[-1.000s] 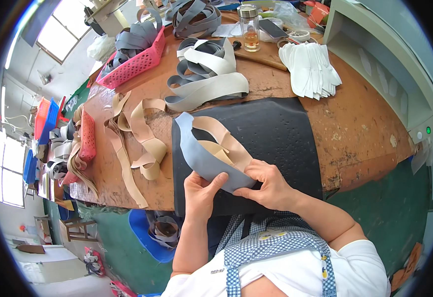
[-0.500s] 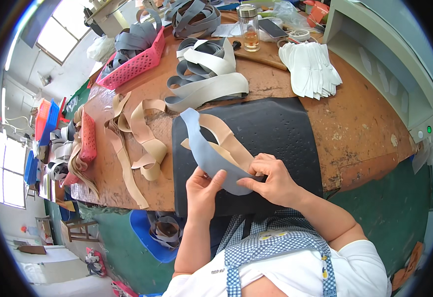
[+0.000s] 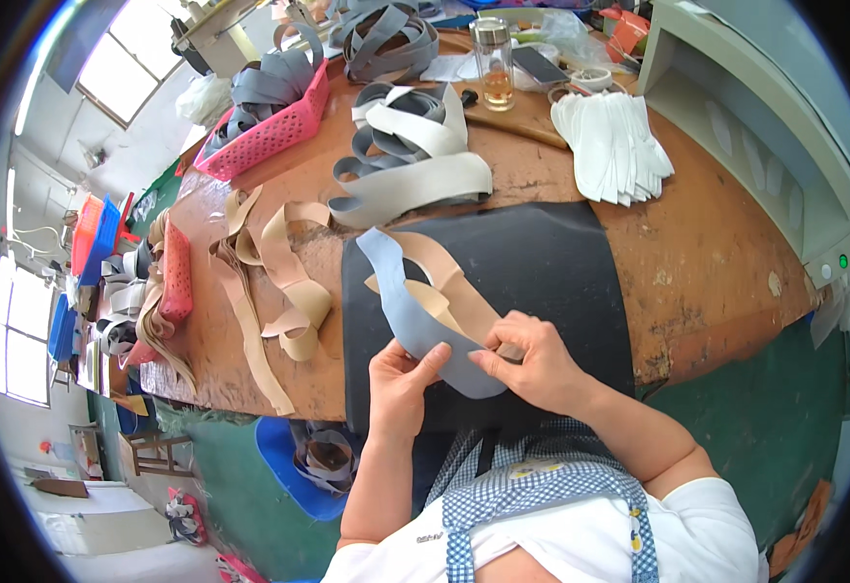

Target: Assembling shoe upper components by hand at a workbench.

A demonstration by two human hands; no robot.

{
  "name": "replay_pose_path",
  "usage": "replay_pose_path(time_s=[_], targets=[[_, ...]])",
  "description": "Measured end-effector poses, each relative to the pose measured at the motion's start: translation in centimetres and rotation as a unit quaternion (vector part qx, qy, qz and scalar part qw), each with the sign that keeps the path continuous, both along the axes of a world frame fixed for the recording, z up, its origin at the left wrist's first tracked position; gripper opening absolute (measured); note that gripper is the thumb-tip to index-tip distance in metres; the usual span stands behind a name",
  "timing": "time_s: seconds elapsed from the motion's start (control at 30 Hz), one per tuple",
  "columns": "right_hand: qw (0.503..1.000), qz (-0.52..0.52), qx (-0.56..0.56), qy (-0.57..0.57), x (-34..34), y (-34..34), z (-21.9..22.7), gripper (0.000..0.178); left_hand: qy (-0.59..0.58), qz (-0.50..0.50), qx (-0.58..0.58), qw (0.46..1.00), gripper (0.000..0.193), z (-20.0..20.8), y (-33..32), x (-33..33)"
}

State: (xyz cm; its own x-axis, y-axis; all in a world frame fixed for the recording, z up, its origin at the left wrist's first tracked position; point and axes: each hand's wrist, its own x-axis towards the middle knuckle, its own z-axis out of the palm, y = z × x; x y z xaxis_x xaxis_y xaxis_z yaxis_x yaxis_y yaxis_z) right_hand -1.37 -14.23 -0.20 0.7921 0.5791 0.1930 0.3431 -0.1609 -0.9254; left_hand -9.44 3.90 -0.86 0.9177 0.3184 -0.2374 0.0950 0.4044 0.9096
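Hands close together; thumbs atop blue strip

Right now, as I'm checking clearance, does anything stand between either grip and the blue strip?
Nothing visible does: the left grip and right grip both hold the blue strip directly. The black mat lies beneath, not between.

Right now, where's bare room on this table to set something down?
Free: the brown tabletop between the black mat and the grey cabinet, nearer than the white pieces; also the mat's far right, beyond the right hand. Crowded: the far edge around the glass jar, and the left, with beige strips and pink basket.
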Motion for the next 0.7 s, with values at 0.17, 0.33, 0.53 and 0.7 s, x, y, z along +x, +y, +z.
replay_pose_path(time_s=[0.17, 0.33, 0.53, 0.7], targets=[[0.999, 0.016, -0.048, -0.010, 1.4, -0.7, 0.3, 0.017, 0.006, -0.051, 0.149, 0.987, 0.023, 1.6, 0.0, 1.4], [0.987, -0.007, -0.004, 0.160, 5.8, -3.2, -0.4, 0.020, 0.031, 0.052, 0.463, 0.884, 0.019, 6.3, 4.7, 9.3], [0.961, -0.016, 0.074, 0.264, 7.5, -4.6, -4.2, 0.015, -0.108, -0.096, 0.428, 0.892, 0.025, 6.9, 8.9, 35.3], [0.990, -0.017, 0.061, 0.125, 8.1, -4.9, -4.4, 0.017, 0.090, 0.029, 0.044, 0.994, 0.033, 1.5, 11.6, 54.7]])
